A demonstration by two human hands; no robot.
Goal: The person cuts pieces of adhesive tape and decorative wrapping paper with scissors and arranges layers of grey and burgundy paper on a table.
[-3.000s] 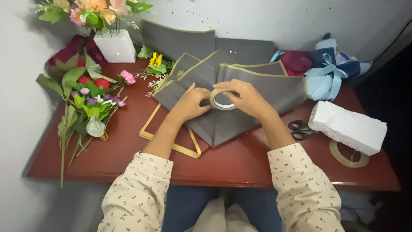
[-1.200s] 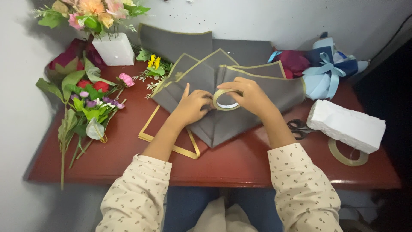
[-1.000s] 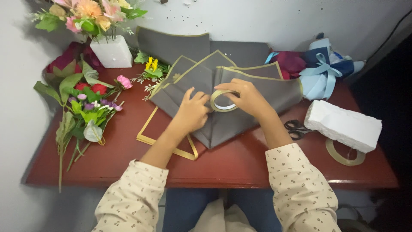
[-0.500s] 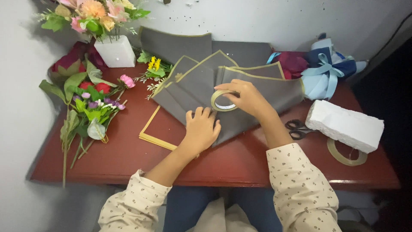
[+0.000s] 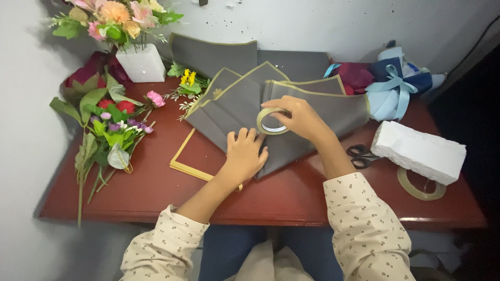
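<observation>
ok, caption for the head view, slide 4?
Left hand presses folded grey wrapping paper flat; right hand holds a tape roll above it.

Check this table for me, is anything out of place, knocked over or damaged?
Nothing stands out. The left hand presses flat on the grey paper, the right hand holds a tape roll above it. Loose flowers lie flat at the left; scissors and a foam block sit at the right.
</observation>
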